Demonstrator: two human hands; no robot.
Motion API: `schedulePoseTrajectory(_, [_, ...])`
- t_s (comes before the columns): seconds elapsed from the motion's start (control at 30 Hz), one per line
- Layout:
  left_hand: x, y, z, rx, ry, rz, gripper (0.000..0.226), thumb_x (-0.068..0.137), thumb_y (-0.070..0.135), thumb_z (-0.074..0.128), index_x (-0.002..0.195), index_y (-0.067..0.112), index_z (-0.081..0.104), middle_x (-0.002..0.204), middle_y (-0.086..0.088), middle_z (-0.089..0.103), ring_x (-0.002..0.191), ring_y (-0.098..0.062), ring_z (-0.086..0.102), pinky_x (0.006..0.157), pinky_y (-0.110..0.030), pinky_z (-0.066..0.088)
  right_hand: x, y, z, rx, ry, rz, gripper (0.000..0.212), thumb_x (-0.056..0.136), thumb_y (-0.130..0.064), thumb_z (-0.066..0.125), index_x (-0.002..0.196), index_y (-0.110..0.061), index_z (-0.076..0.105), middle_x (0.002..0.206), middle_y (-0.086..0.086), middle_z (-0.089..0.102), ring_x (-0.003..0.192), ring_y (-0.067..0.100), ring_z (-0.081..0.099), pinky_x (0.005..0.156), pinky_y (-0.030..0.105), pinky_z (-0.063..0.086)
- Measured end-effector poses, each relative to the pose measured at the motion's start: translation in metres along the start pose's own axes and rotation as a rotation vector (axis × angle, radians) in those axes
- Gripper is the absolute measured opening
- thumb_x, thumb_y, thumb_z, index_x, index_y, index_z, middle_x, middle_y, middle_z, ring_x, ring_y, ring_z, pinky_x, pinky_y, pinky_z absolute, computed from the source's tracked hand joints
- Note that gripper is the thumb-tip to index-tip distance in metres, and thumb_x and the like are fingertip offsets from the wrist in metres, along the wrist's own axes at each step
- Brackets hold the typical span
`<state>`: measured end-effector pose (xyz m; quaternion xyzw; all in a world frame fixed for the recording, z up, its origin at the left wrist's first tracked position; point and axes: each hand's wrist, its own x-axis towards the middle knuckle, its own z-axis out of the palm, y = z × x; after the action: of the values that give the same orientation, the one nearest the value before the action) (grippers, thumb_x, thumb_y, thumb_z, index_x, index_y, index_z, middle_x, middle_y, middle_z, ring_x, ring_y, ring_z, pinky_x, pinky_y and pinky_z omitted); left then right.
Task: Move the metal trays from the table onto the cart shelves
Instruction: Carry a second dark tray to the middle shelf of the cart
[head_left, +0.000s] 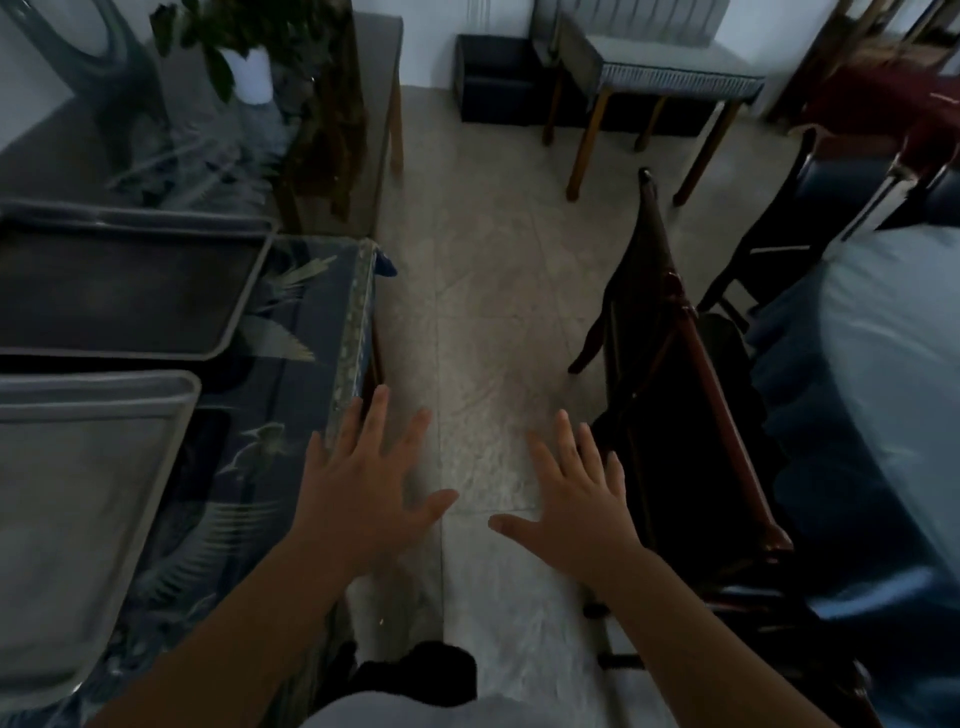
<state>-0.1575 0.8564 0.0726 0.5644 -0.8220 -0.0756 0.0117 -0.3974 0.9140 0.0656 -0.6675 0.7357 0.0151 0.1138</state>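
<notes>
Two metal trays lie on the table (291, 395) at the left, which is covered with a dark blue bird-patterned cloth. The farther tray (119, 291) is dark inside with a grey rim. The nearer tray (78, 519) is pale grey and cut off by the left frame edge. My left hand (363, 483) hovers over the table's right edge, fingers spread, holding nothing. Over the floor, right of it, my right hand (576, 504) is spread and empty as well. No cart is in view.
A tiled floor aisle (483, 312) runs ahead between the table and a dark wooden chair (670, 395) at the right. A table with a blue cover (872, 395) lies far right. A potted plant (254, 62), a padded stool (670, 67) and a black box (493, 73) stand at the back.
</notes>
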Motion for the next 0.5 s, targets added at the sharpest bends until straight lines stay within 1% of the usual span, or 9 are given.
schedulePoseTrajectory(0.07, [0.036, -0.013, -0.006, -0.041, 0.0, -0.035, 0.097, 0.071, 0.094, 0.003, 0.154, 0.044, -0.009, 0.161, 0.0, -0.028, 0.152, -0.03, -0.012, 0.116, -0.063, 0.012, 0.036, -0.007, -0.009, -0.005, -0.007, -0.009, 0.113, 0.06, -0.099, 0.013, 0.149, -0.035, -0.014, 0.156, -0.002, -0.034, 0.142, 0.022, -0.031, 0.116, 0.055, -0.007])
schedulePoseTrajectory(0.1, [0.052, -0.018, -0.007, -0.06, 0.003, -0.05, 0.098, 0.071, 0.094, 0.003, 0.154, 0.044, -0.01, 0.161, 0.0, -0.029, 0.152, -0.029, -0.013, 0.117, -0.063, 0.011, 0.053, -0.009, -0.013, -0.008, -0.012, -0.015, 0.112, 0.06, -0.099, 0.013, 0.149, -0.036, -0.015, 0.156, -0.003, -0.034, 0.141, 0.021, -0.032, 0.116, 0.055, -0.007])
schedulePoseTrajectory(0.2, [0.1, -0.028, -0.012, -0.056, 0.0, -0.047, 0.096, 0.071, 0.094, 0.002, 0.151, 0.044, -0.019, 0.157, -0.001, -0.031, 0.152, -0.03, -0.013, 0.117, -0.063, 0.013, 0.107, -0.012, -0.024, -0.025, -0.025, -0.032, 0.109, 0.066, -0.095, 0.023, 0.15, -0.036, -0.013, 0.156, -0.002, -0.033, 0.142, 0.021, -0.031, 0.116, 0.055, -0.006])
schedulePoseTrajectory(0.27, [0.131, -0.032, -0.017, -0.04, -0.021, -0.042, 0.097, 0.072, 0.093, 0.003, 0.153, 0.042, -0.016, 0.162, -0.005, -0.025, 0.152, -0.031, -0.013, 0.117, -0.065, 0.013, 0.142, -0.008, -0.03, -0.045, -0.029, -0.041, 0.107, 0.068, -0.092, 0.027, 0.15, -0.035, -0.014, 0.156, -0.001, -0.033, 0.142, 0.022, -0.03, 0.116, 0.055, -0.005])
schedulePoseTrajectory(0.37, [0.178, -0.036, -0.021, -0.022, -0.028, -0.058, 0.099, 0.071, 0.093, 0.001, 0.153, 0.041, -0.016, 0.164, -0.005, -0.023, 0.152, -0.032, -0.012, 0.117, -0.064, 0.011, 0.195, 0.004, -0.034, -0.053, -0.029, -0.058, 0.105, 0.068, -0.092, 0.023, 0.148, -0.035, -0.016, 0.152, -0.002, -0.037, 0.141, 0.022, -0.03, 0.115, 0.055, -0.005])
schedulePoseTrajectory(0.5, [0.248, -0.045, -0.019, 0.005, -0.04, -0.116, 0.1, 0.071, 0.092, 0.002, 0.154, 0.039, -0.015, 0.165, -0.006, -0.022, 0.151, -0.031, -0.014, 0.118, -0.063, 0.01, 0.276, 0.025, -0.037, -0.012, -0.046, -0.081, 0.106, 0.066, -0.092, 0.017, 0.151, -0.035, -0.01, 0.158, 0.0, -0.029, 0.145, 0.025, -0.023, 0.116, 0.056, -0.002])
